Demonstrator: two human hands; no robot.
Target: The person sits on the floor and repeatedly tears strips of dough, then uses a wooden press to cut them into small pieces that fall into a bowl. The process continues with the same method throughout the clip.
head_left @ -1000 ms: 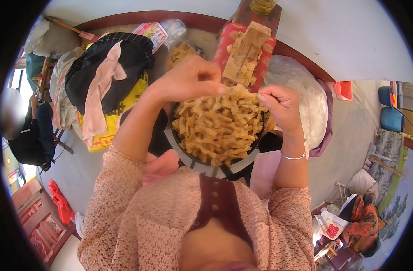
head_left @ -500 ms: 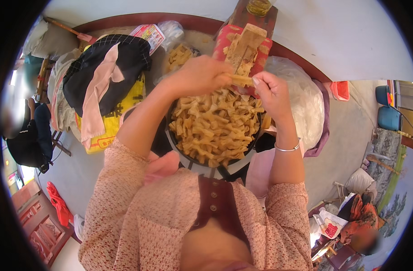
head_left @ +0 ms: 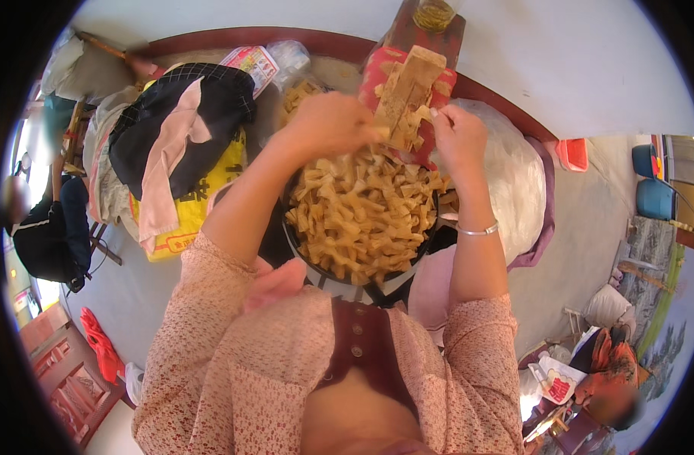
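Observation:
Above a round dark pan (head_left: 292, 241) heaped with tan knotted strips (head_left: 358, 216), my two hands are apart. My left hand (head_left: 328, 121) is closed, with the end of a tan strip (head_left: 381, 133) showing at its fingertips. My right hand (head_left: 461, 135), with a silver bangle at its wrist, is pinched closed. A pale, thin, ragged piece lies at its fingertips; I cannot tell whether it is gripped or rests on the red patterned pad (head_left: 373, 67) behind. A wooden block (head_left: 421, 76) lies on that pad, among pale scraps.
On the left, a black cloth (head_left: 146, 136) and pink cloth (head_left: 176, 144) cover a yellow bag (head_left: 207, 201). More tan pieces (head_left: 301, 92) lie beyond my left hand. A clear plastic bag (head_left: 506, 182) stands right. A jar (head_left: 434, 14) stands at the far wall. Another person sits far left.
My hands held one tan strip stretched between them; now they have parted, with a gap between. My right hand has risen slightly, away from the strip in my left.

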